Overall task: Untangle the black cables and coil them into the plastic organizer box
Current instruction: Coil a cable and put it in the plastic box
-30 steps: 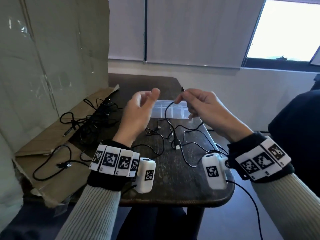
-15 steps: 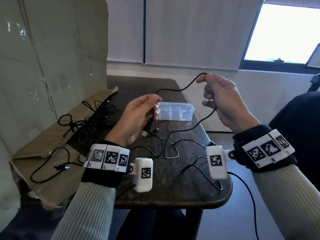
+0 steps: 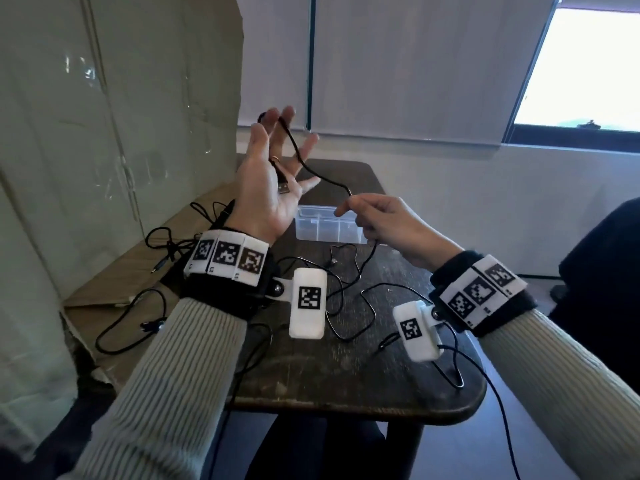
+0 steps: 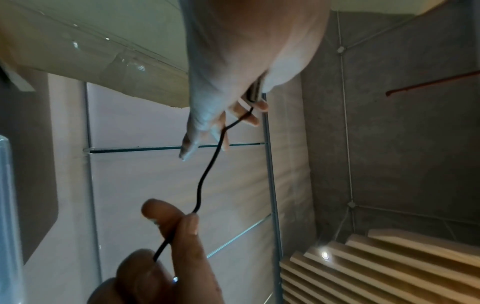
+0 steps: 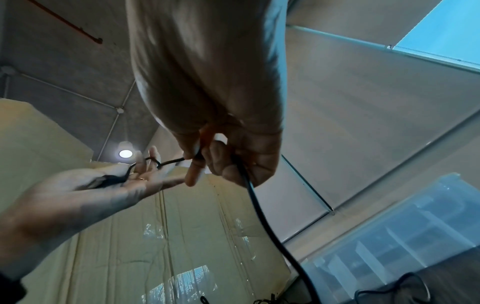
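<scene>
Above the table (image 3: 346, 358), left hand (image 3: 266, 188) raised and opened, cable (image 3: 308, 164) looped over fingers (image 3: 285, 116)

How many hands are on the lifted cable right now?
2: the left hand, raised, open, has the cable looped over its fingers; the right hand pinches it near the organizer box.

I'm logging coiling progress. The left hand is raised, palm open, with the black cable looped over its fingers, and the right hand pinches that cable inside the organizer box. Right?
Not quite. The right hand pinches the black cable in the air above the organizer box, not inside it, as the head view shows. The left hand is as you describe.
</scene>
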Demonstrator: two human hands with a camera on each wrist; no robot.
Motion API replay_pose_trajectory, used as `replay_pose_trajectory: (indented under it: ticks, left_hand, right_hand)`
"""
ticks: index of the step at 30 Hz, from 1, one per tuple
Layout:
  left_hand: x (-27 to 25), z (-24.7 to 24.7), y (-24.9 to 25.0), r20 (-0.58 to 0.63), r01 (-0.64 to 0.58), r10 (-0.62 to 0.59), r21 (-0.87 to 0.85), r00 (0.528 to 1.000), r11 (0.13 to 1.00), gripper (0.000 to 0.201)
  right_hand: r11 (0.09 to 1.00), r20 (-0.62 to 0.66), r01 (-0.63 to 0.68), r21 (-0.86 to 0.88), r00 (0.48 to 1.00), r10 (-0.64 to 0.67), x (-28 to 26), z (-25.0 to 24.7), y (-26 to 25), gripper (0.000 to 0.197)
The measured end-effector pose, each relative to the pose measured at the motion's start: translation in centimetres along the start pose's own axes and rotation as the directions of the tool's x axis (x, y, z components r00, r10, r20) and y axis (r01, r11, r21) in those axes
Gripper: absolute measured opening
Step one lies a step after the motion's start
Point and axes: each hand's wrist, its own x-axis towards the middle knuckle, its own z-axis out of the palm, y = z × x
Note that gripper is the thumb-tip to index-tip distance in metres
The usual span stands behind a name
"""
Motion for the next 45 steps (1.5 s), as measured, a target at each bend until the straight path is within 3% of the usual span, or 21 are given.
replay_pose_trajectory:
  ticks: [4, 6, 7, 8, 9, 11, 12, 13, 14, 15, 19, 24, 26, 28, 32, 37, 40, 42, 45]
  left_hand:
    - [1.5, 0.4, 0.6, -0.178, -0.033, 0.035, 0.012, 0.983, 0.999, 0.024]
    - [2.7, 0.3, 0.9, -0.217, -0.035, 0.086, 0.232, 0.972, 0.972, 0.027]
    - [3.4, -0.1, 0.8, -0.209, -0.047, 0.146, 0.416, 0.967, 0.908, 0.028]
    - [3.8, -0.3, 0.7, -0.149, -0.076, 0.216, 0.628, 0.965, 0.774, 0.03]
    - [4.2, -0.8, 0.5, -0.037, -0.12, 0.261, 0.82, 0.965, 0.56, 0.033]
    - [4.7, -1.4, 0.1, 0.168, -0.182, 0.134, 0.979, 0.977, 0.096, 0.039]
    - [4.8, -1.6, 0.0, 0.181, -0.18, 0.025, 0.982, 0.983, -0.054, 0.039]
    - [5.0, -2.0, -0.2, 0.161, -0.167, -0.058, 0.977, 0.985, -0.132, 0.038]
    - [5.1, -2.4, -0.3, 0.139, -0.155, -0.116, 0.977, 0.983, -0.145, 0.04]
    - [5.2, -2.7, -0.4, 0.131, -0.15, -0.159, 0.982, 0.979, -0.115, 0.044]
    - [4.6, -2.2, -0.4, 0.059, -0.02, -0.259, 0.988, 0.964, 0.152, 0.056]
    - [4.1, -2.7, 0.1, 0.151, -0.065, -0.393, 0.973, 0.907, 0.223, 0.04]
    - [4.2, -3.1, 0.1, 0.17, -0.047, -0.372, 0.947, 0.913, 0.317, 0.037]
    - [4.2, -3.1, 0.2, 0.175, 0.001, -0.332, 0.882, 0.927, 0.471, 0.037]
    - [4.3, -2.4, 0.4, 0.052, 0.123, -0.198, 0.627, 0.979, 0.769, 0.037]
    - [5.1, -1.7, 0.5, -0.001, 0.126, -0.14, 0.428, 0.99, 0.895, 0.043]
    - [5.6, -1.7, 1.5, -0.051, 0.103, -0.097, 0.147, 0.994, 0.984, 0.042]
    - [6.1, -1.9, 2.5, -0.093, 0.066, -0.066, -0.011, 0.993, 0.998, 0.043]
    - [6.9, -2.7, 3.2, -0.131, 0.059, -0.064, -0.043, 0.989, 0.997, 0.044]
  right_hand:
    - [1.0, 0.075, 0.005, 0.006, 0.997, -0.005, 0.4, 0.7, -0.3, 0.032]
    - [1.0, 0.086, 0.024, -0.002, 0.996, -0.023, 0.4, 0.9, -0.5, 0.03]
    - [0.999, 0.078, 0.034, -0.018, 0.996, -0.033, 0.3, 1.0, -0.7, 0.028]
    - [0.998, 0.061, 0.044, -0.045, 0.997, -0.041, 0.4, 1.0, -1.0, 0.025]
    - [0.997, 0.044, 0.045, -0.069, 0.998, -0.042, 0.5, 0.9, -1.5, 0.023]
    - [0.996, 0.017, 0.044, -0.081, 0.999, -0.043, 1.1, 0.6, -2.3, 0.02]
    - [0.995, 0.011, 0.057, -0.081, 0.998, -0.056, 1.5, 0.5, -2.6, 0.019]
    - [0.993, 0.001, 0.078, -0.091, 0.997, -0.079, 1.8, 0.5, -2.9, 0.019]
    - [0.988, -0.017, 0.11, -0.109, 0.994, -0.112, 2.2, 0.6, -3.1, 0.019]
    - [0.982, -0.041, 0.142, -0.124, 0.988, -0.149, 2.6, 0.8, -3.2, 0.02]
    - [0.985, -0.149, 0.167, -0.053, 0.973, -0.173, 3.8, 1.4, -2.7, 0.018]
    - [0.989, -0.252, 0.135, 0.057, 0.961, -0.117, 4.6, 1.0, -2.2, 0.003]
    - [0.98, -0.265, 0.087, 0.18, 0.964, -0.037, 4.7, 0.5, -2.0, 0.009]
    - [0.951, -0.247, 0.083, 0.298, 0.969, -0.007, 4.7, -0.1, -1.9, 0.008]
    - [0.966, -0.18, 0.07, 0.248, 0.983, -0.025, 4.1, -0.3, -0.9, 0.007]
    - [0.979, -0.071, -0.028, 0.2, 0.997, 0.043, 3.4, 1.1, 0.2, 0.009]
    - [0.988, 0.023, -0.089, 0.125, 0.996, 0.086, 2.7, 1.3, 0.9, 0.018]
    - [0.995, 0.08, -0.084, 0.049, 0.994, 0.08, 2.2, 1.0, 1.1, 0.024]
    - [0.995, 0.189, -0.083, -0.062, 0.978, 0.093, 1.5, 0.6, 0.9, 0.026]
